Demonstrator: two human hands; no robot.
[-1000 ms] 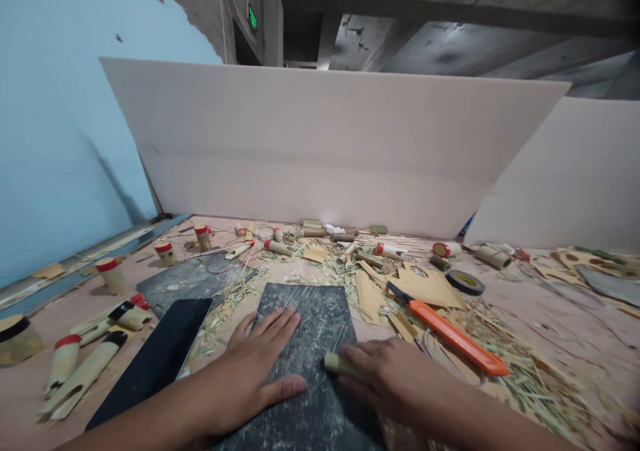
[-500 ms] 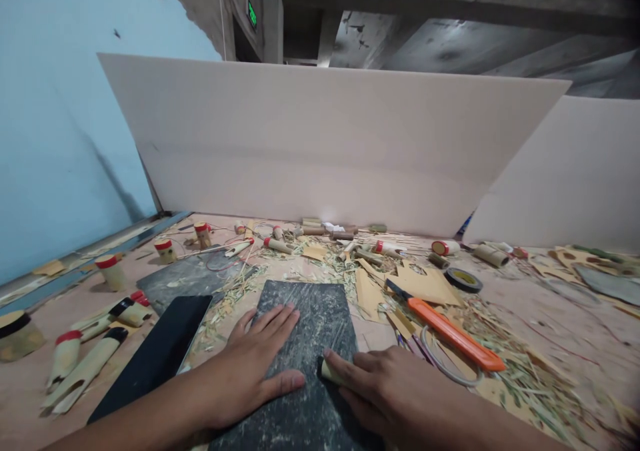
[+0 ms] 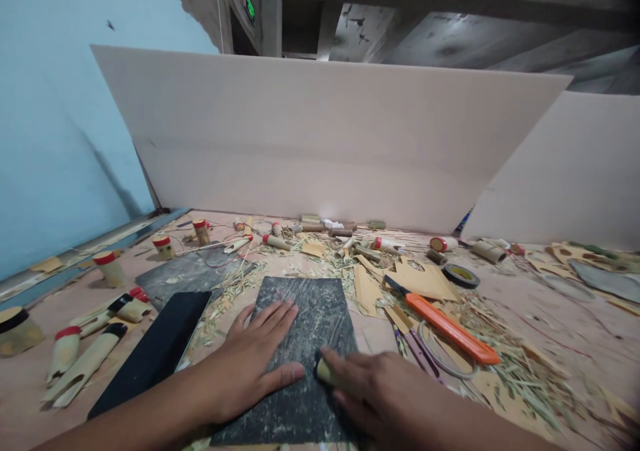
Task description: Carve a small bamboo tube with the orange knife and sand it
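Observation:
A dark, scratched sheet that looks like sandpaper (image 3: 305, 304) lies on the table before me, dusted with pale powder. My left hand (image 3: 260, 344) rests flat on its left part, fingers stretched out and thumb apart. On the right part of the sheet, my right hand (image 3: 370, 384) is closed around a short bamboo piece (image 3: 324, 372) with a dark end. That piece lies low against the sheet, and the fingers hide most of it. To the right of this hand is an orange utility knife (image 3: 450, 327); purple-handled scissors (image 3: 420, 351) lie beside it.
Bamboo pieces with red or black ends (image 3: 83, 364) lie at the left, near a black phone-like slab (image 3: 155, 351). Black tape (image 3: 461, 276), cut yellow sheet (image 3: 423, 279) and bamboo shavings (image 3: 530, 371) cover the right. A white board (image 3: 325, 137) leans behind.
My right hand has slid slightly left with the bamboo piece along the dark sheet. My left hand stays flat in place. The view has shifted a little.

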